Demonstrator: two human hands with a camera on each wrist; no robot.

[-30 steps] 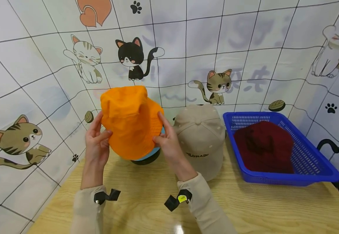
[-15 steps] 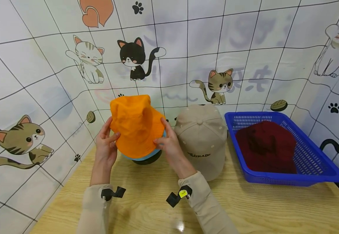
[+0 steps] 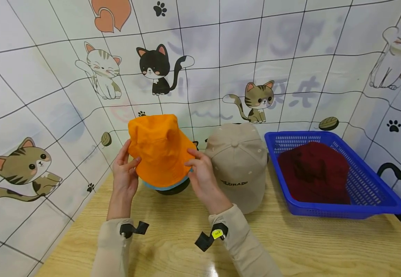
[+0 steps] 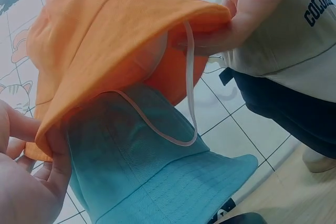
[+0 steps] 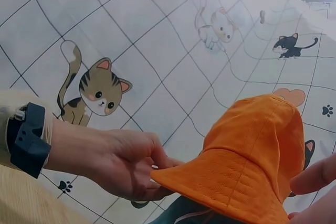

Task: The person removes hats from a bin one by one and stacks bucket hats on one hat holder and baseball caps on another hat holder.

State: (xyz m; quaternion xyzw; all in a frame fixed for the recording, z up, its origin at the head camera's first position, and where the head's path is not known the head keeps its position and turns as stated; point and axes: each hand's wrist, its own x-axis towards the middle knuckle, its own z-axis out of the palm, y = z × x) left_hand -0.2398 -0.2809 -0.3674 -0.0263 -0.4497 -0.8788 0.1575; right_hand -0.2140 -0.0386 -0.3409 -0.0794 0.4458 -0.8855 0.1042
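Head view shows the orange hat (image 3: 158, 152) between both hands (image 3: 125, 176) (image 3: 203, 176)

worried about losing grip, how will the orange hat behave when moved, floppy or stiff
The orange hat is probably floppy, since its crown looks dented and creased. Its brim may be slightly stiffer, given the stitched rows. The pale strap would likely swing, as it dangles in a loose loop.
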